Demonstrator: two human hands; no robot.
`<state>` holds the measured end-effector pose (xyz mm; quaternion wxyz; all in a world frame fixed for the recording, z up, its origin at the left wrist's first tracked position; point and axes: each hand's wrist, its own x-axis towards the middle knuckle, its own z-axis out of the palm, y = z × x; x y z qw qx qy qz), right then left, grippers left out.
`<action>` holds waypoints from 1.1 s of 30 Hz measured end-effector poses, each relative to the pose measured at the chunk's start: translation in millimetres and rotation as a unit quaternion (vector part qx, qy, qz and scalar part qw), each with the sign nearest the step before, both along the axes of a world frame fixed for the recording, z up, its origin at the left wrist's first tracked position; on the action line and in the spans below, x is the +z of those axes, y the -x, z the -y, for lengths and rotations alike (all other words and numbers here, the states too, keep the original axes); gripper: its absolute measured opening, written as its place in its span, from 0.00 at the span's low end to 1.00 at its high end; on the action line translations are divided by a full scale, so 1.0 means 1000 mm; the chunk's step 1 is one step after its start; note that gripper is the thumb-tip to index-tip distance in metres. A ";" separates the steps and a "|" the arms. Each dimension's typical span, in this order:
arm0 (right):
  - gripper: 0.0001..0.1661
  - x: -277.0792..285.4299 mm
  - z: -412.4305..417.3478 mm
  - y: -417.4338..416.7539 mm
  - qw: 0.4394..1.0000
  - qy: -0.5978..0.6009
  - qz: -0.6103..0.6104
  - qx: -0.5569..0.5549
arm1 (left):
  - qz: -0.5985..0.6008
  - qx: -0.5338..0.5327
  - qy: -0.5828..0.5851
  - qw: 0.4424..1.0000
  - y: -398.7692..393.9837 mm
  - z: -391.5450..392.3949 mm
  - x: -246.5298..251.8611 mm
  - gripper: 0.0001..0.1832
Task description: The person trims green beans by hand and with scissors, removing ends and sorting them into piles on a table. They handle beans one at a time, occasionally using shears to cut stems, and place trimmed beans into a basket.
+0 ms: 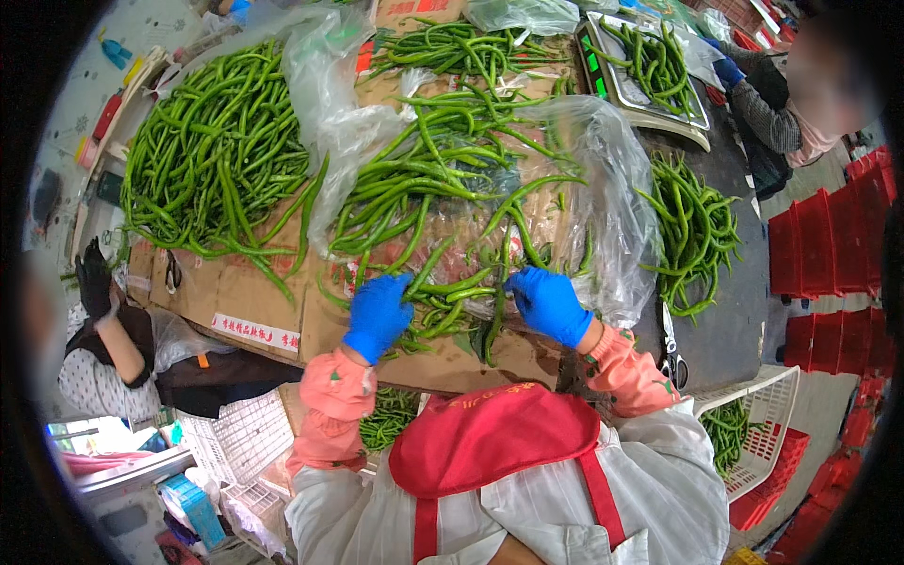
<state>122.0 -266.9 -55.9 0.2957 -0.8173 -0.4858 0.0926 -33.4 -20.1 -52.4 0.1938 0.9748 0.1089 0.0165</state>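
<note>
My left hand [380,316], in a blue glove, is closed around the ends of several long green chili peppers [452,288] that point to the right. My right hand [552,305], also gloved in blue, has its fingers curled beside a dark green pepper [500,307]; whether it pinches that pepper is hidden. Just beyond both hands lies a loose heap of long green peppers [402,187], partly on clear plastic film [611,183]. Flattened cardboard [424,371] covers the tabletop under them.
A large pepper pile [219,148] fills the left side. At right are a pepper bunch [688,226], scissors [672,353] and a digital scale [643,70] bearing peppers. Black-handled scissors [172,272] lie left. A co-worker's black-gloved hand [93,272] is at left; another person's sleeve [770,116] is at right.
</note>
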 end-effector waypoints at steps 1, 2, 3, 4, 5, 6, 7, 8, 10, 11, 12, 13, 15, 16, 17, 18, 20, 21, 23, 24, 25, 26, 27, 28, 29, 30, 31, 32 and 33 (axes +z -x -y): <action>0.06 -0.003 -0.003 -0.002 0.998 0.009 0.006 -0.065 | -0.011 0.018 -0.016 1.000 -0.008 0.008 -0.005 0.20; 0.11 -0.009 -0.011 -0.005 0.991 0.046 0.033 -0.121 | -0.021 0.036 -0.031 0.999 -0.019 0.017 -0.009 0.20; 0.11 -0.012 -0.017 -0.007 0.986 0.089 0.024 -0.137 | -0.031 0.052 -0.046 0.997 -0.028 0.021 -0.015 0.20; 0.11 -0.012 -0.025 -0.008 0.980 0.128 0.014 -0.151 | 0.020 0.054 -0.041 0.997 -0.034 0.020 -0.021 0.19; 0.12 -0.011 -0.031 -0.010 0.972 0.168 0.004 -0.164 | 0.014 0.052 -0.027 0.998 -0.038 0.018 -0.024 0.18; 0.16 -0.011 -0.036 -0.010 0.969 0.172 -0.012 -0.179 | 0.007 0.050 -0.014 0.999 -0.040 0.017 -0.024 0.17; 0.17 -0.013 -0.037 -0.014 0.969 0.161 -0.019 -0.186 | -0.001 0.049 -0.001 0.999 -0.043 0.014 -0.023 0.16; 0.18 -0.018 -0.037 -0.018 0.969 0.150 -0.025 -0.192 | 0.017 0.066 0.054 0.996 -0.044 0.011 -0.020 0.15; 0.19 -0.034 -0.034 -0.025 0.966 0.137 -0.061 -0.209 | 0.043 0.098 0.166 0.980 -0.040 0.002 -0.012 0.12; 0.20 -0.040 -0.032 -0.028 0.966 0.136 -0.073 -0.209 | 0.050 0.116 0.254 0.959 -0.037 -0.004 -0.005 0.12; 0.20 -0.040 -0.031 -0.030 0.965 0.134 -0.086 -0.206 | 0.057 0.134 0.339 0.929 -0.032 -0.010 0.005 0.12; 0.20 -0.038 -0.032 -0.028 0.964 0.133 -0.100 -0.206 | 0.063 0.151 0.421 0.892 -0.029 -0.013 0.018 0.12; 0.22 -0.032 -0.033 -0.019 0.966 0.151 -0.056 -0.201 | 0.076 0.173 0.520 0.833 -0.027 -0.012 0.054 0.13; 0.23 -0.033 -0.035 -0.014 0.967 0.155 -0.040 -0.198 | 0.086 0.184 0.564 0.801 -0.026 -0.014 0.068 0.14; 0.24 -0.032 -0.037 -0.010 0.968 0.159 -0.024 -0.195 | 0.101 0.169 0.585 0.787 -0.025 -0.014 0.074 0.15; 0.25 -0.020 -0.042 -0.009 0.964 0.166 -0.067 -0.195 | 0.120 0.156 0.599 0.776 -0.023 -0.015 0.081 0.16; 0.25 -0.038 -0.036 -0.017 0.966 0.114 -0.133 -0.188 | 0.140 0.150 0.595 0.777 -0.022 -0.011 0.098 0.18; 0.23 -0.043 -0.032 -0.020 0.961 0.061 -0.186 -0.195 | 0.134 0.155 0.615 0.762 -0.022 -0.012 0.106 0.18; 0.17 -0.030 -0.028 -0.021 0.896 -0.074 -0.392 -0.195 | 0.123 0.167 0.655 0.727 -0.019 -0.014 0.117 0.18; 0.14 -0.007 -0.028 -0.021 0.845 -0.120 -0.496 -0.159 | 0.127 0.165 0.669 0.713 -0.017 -0.016 0.117 0.19; 0.13 0.002 -0.027 -0.022 0.825 -0.162 -0.525 -0.134 | 0.132 0.156 0.711 0.673 -0.017 -0.021 0.113 0.20; 0.14 0.016 -0.028 -0.020 0.803 -0.204 -0.548 -0.115 | 0.136 0.145 0.750 0.631 -0.017 -0.027 0.105 0.20; 0.14 0.030 -0.028 -0.018 0.779 -0.246 -0.568 -0.099 | 0.138 0.131 0.787 0.587 -0.019 -0.031 0.101 0.20; 0.15 0.043 -0.029 -0.018 0.764 -0.248 -0.591 -0.072 | 0.135 0.125 0.818 0.545 -0.022 -0.032 0.102 0.20; 0.16 0.054 -0.030 -0.020 0.748 -0.251 -0.613 -0.045 | 0.129 0.102 0.851 0.499 -0.024 -0.035 0.101 0.20; 0.16 0.061 -0.031 -0.021 0.731 -0.252 -0.634 -0.021 | 0.121 0.077 0.883 0.448 -0.026 -0.040 0.097 0.20; 0.17 0.062 -0.033 -0.022 0.729 -0.250 -0.637 -0.020 | 0.112 0.052 0.910 0.395 -0.028 -0.044 0.093 0.20; 0.17 0.059 -0.035 -0.023 0.727 -0.249 -0.639 -0.019 | 0.105 0.051 0.924 0.364 -0.030 -0.045 0.091 0.20; 0.17 0.059 -0.039 -0.023 0.725 -0.247 -0.643 -0.017 | 0.098 0.052 0.937 0.332 -0.032 -0.046 0.088 0.20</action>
